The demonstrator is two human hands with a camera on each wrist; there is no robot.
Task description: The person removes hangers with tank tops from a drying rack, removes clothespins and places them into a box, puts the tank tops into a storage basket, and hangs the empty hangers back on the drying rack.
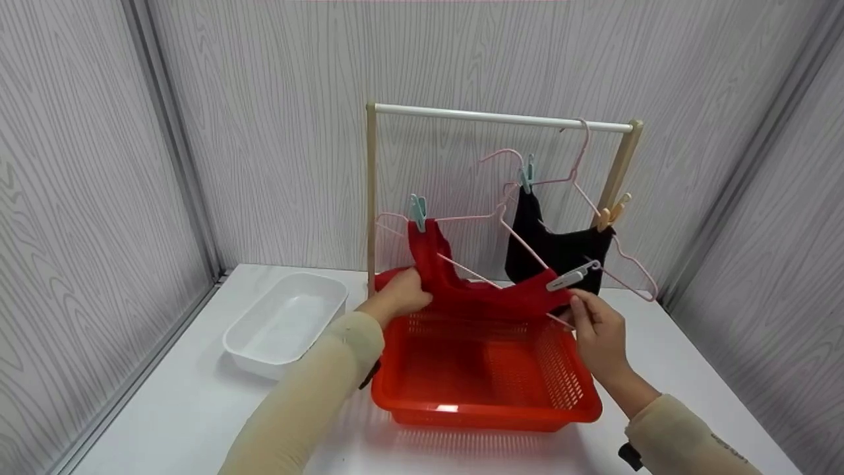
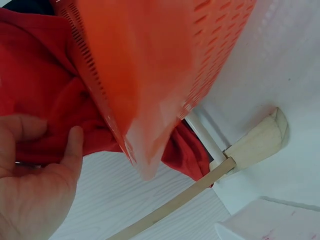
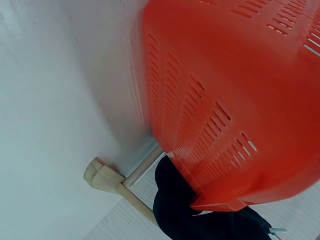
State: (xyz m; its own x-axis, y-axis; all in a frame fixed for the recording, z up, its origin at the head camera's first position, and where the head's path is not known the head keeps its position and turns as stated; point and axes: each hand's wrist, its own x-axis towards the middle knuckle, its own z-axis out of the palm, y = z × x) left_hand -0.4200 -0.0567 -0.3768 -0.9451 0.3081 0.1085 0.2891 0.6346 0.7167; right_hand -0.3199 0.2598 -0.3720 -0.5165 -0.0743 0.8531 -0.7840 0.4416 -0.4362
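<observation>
A red garment (image 1: 475,297) like a tank top hangs on a pink wire hanger (image 1: 461,216) at the front of the rack. One strap is held by a teal clothespin (image 1: 419,212), the other side by a grey clothespin (image 1: 568,278). My left hand (image 1: 403,293) grips the garment's left part; in the left wrist view, thumb and finger pinch the red cloth (image 2: 55,100). Just below the grey clothespin, my right hand (image 1: 599,330) pinches the garment's right edge. That hand is out of sight in the right wrist view.
Behind hangs a black garment (image 1: 560,247) with teal and orange clothespins (image 1: 614,212), its hanger hooked on the rack's white bar (image 1: 494,117). An orange-red basket (image 1: 488,415) stands below the red garment. To the left sits a white tub (image 1: 247,359) on the white table (image 1: 178,409).
</observation>
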